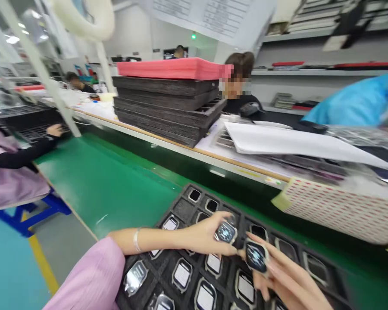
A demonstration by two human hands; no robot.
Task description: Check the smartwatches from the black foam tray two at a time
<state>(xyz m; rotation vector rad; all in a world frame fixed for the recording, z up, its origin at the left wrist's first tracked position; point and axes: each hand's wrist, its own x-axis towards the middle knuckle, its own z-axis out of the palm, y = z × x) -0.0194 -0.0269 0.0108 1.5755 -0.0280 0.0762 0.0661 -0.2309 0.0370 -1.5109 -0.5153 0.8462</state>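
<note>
Tray point(183, 209): above it, left hand point(210, 236) clasping lit watch point(226, 232), right hand point(289, 275) clasping second watch point(256, 255); beyond it, dark stack point(161, 110) beneath pink slab point(161, 69), white paper point(297, 142).

The left hand point(208, 237) holds a lit watch point(225, 233), the right hand point(283, 271) a second watch point(256, 256), above a black tray point(183, 209).

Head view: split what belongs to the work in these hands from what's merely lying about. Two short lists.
In the work:
- left hand, holding the left watch
- right hand, holding the right watch
- dark compartment tray of watches beneath them

Apparently just lying about:
- pink slab on the black stack
- white paper
- red-patterned sheet
</note>
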